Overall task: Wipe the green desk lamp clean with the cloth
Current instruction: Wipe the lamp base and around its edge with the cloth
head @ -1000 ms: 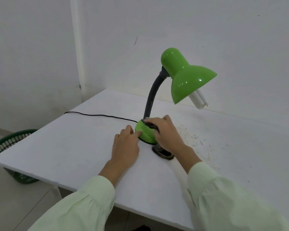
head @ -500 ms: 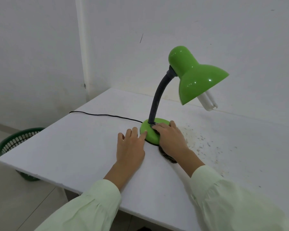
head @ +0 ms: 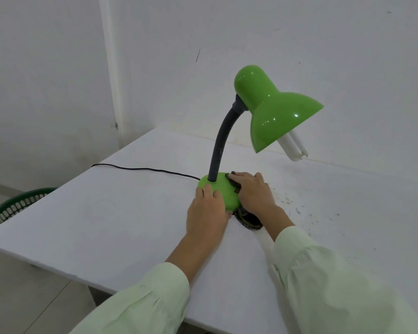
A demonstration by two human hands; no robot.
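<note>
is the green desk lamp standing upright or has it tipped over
Upright. The lamp's base sits flat on the white table, and the neck rises from it carrying the shade well clear of the surface.

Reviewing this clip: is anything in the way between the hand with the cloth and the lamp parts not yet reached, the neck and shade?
Nothing visible blocks it. The right hand presses the dark cloth on the lamp base; the left hand rests on the base's near-left edge. The neck and shade stand in open air above.
</note>
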